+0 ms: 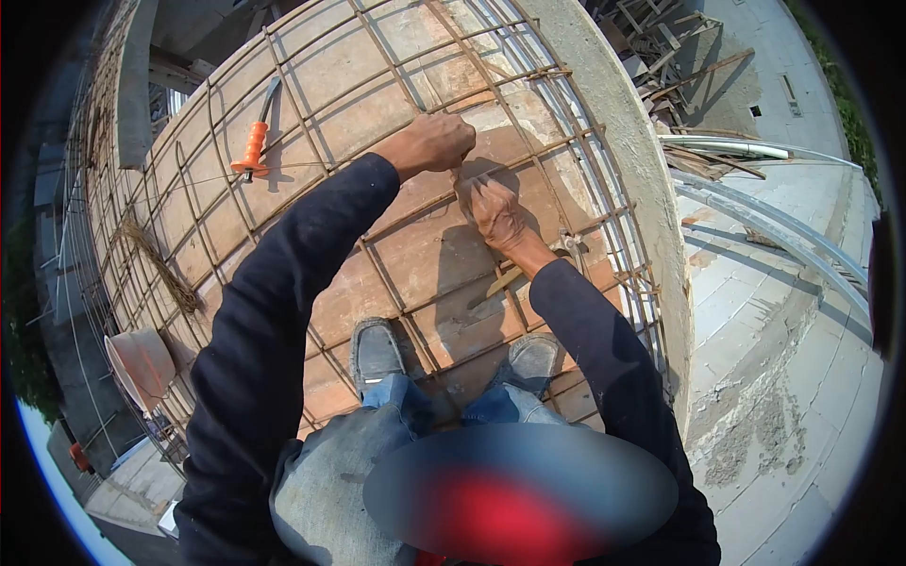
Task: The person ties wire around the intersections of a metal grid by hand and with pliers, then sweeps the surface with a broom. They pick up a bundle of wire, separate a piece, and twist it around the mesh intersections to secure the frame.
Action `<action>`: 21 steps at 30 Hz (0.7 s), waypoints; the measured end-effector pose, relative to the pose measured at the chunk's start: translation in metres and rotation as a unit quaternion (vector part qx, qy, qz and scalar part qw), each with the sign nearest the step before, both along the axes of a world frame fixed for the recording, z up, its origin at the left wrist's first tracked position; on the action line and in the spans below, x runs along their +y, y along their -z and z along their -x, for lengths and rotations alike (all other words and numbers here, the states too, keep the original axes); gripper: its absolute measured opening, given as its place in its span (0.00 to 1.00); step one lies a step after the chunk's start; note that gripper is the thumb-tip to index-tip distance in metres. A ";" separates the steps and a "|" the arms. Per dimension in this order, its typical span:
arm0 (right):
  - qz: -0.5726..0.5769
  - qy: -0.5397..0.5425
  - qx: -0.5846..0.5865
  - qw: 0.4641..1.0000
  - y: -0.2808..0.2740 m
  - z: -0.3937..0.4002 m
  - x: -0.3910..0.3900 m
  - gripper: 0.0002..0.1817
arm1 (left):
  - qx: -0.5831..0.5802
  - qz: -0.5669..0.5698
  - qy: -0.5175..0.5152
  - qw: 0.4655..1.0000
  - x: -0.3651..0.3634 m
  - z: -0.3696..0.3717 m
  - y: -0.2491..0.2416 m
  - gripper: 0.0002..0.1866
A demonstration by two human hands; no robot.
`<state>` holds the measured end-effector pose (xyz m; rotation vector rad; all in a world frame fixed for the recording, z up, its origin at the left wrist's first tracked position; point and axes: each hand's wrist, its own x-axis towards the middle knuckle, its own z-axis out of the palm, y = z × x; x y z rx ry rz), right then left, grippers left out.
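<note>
My left hand [432, 144] is closed above the rebar grid [385, 274], its fingers bent into a fist. Just below and to the right, my right hand [495, 212] is also closed, close to the left one. Whatever lies between the fingers of either hand is too small to make out. Both hands hover over a crossing of the bars. A tool with an orange handle [254, 149] and a curved metal blade lies on the bars to the left. Near my right wrist a flat yellowish piece [502, 283] rests on the grid.
A bundle of thin wire [159, 267] lies on the grid at left, above a pale bucket [142, 368]. My shoes [377, 351] stand among the bars. A concrete edge [651, 189] runs along the right, with scrap wood [675, 57] beyond it.
</note>
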<state>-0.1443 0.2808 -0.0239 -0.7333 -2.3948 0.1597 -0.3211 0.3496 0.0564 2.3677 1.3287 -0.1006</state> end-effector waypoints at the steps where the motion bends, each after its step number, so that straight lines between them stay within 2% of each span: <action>1: -0.002 0.001 -0.001 1.000 -0.008 0.001 0.005 0.17 | 0.025 0.025 0.023 0.999 0.006 -0.003 -0.005 0.06; 3: 0.050 -0.134 -0.107 0.984 -0.024 0.005 0.015 0.16 | 0.019 0.037 0.030 0.999 0.013 -0.015 -0.006 0.08; 4: 0.056 -0.146 -0.184 0.970 -0.032 0.012 0.017 0.15 | 0.040 -0.024 0.071 0.996 0.014 -0.023 -0.002 0.08; 5: 0.054 -0.150 -0.186 0.969 -0.026 0.017 0.022 0.15 | 0.062 -0.089 0.111 0.988 0.017 -0.032 -0.001 0.08; 7: 0.090 -0.195 -0.327 0.920 -0.018 0.026 0.029 0.12 | 0.015 -0.165 0.136 0.977 0.009 -0.056 0.003 0.09; 8: 0.306 -0.139 -0.168 0.927 -0.052 0.024 0.025 0.13 | 0.035 -0.185 0.151 0.971 0.010 -0.067 0.020 0.08; 9: 0.306 -0.145 -0.172 0.925 -0.050 0.019 0.023 0.13 | 0.054 -0.202 0.163 0.964 0.010 -0.076 0.033 0.09; 11: 0.348 -0.083 -0.131 0.924 -0.043 0.007 0.021 0.16 | -0.063 -0.190 0.115 0.973 -0.005 -0.079 -0.020 0.09; 13: 0.340 -0.157 -0.017 0.927 0.002 0.004 0.039 0.21 | -0.199 -0.263 0.127 0.936 -0.015 -0.095 -0.058 0.07; 15: 0.378 -0.121 0.028 0.917 0.000 0.007 0.040 0.20 | -0.293 -0.237 0.099 0.921 -0.036 -0.098 -0.111 0.06; 16: 0.411 -0.078 0.042 0.907 -0.003 0.011 0.037 0.19 | -0.295 -0.241 0.096 0.920 -0.044 -0.090 -0.129 0.06; 17: 0.459 -0.011 0.057 0.886 -0.016 0.018 0.029 0.19 | -0.361 -0.235 0.066 0.900 -0.053 -0.076 -0.143 0.08; 18: 0.525 0.080 0.080 0.844 -0.030 0.021 0.019 0.18 | -0.426 -0.226 0.036 0.875 -0.062 -0.061 -0.149 0.10; 19: 0.588 0.172 0.118 0.781 -0.042 0.027 0.010 0.18 | -0.431 -0.229 0.037 0.872 -0.070 -0.047 -0.148 0.10; 21: 0.651 0.304 0.186 0.670 -0.066 0.038 -0.003 0.17 | -0.579 -0.124 -0.196 0.782 -0.085 -0.017 -0.138 0.13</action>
